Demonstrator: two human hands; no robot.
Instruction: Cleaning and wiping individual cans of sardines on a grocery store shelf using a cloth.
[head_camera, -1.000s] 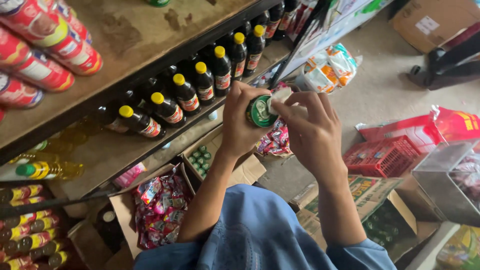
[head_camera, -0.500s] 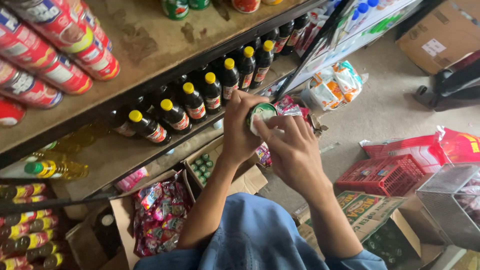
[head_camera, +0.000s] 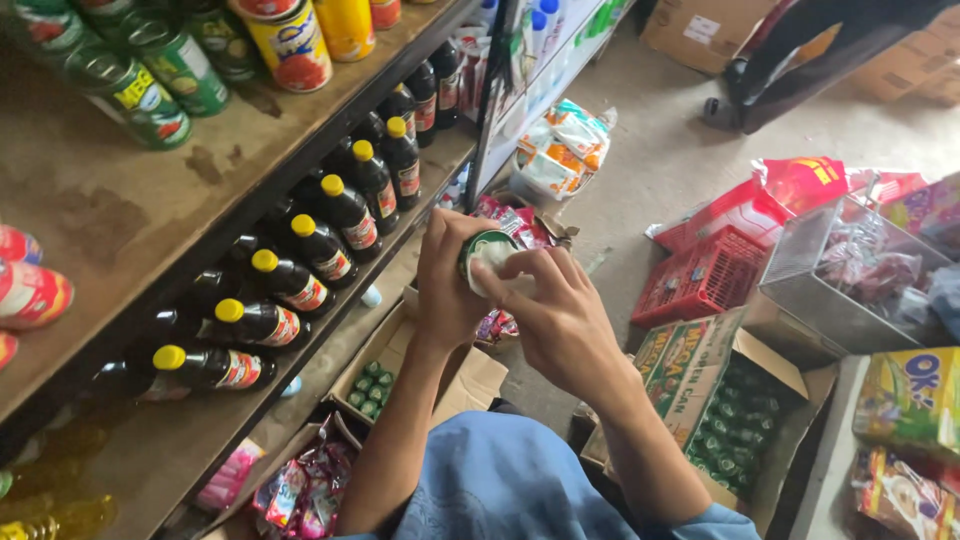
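soft, even daylight with weak shadows. the dark bottles (head_camera: 330, 240) catch small glints. edges bend from the wide lens, and the foreground blue sleeve (head_camera: 510, 485) looks slightly soft.

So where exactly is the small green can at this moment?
In the head view the green can sits at the centre, held by the left hand with the right hand touching its top, beside the dark bottles.
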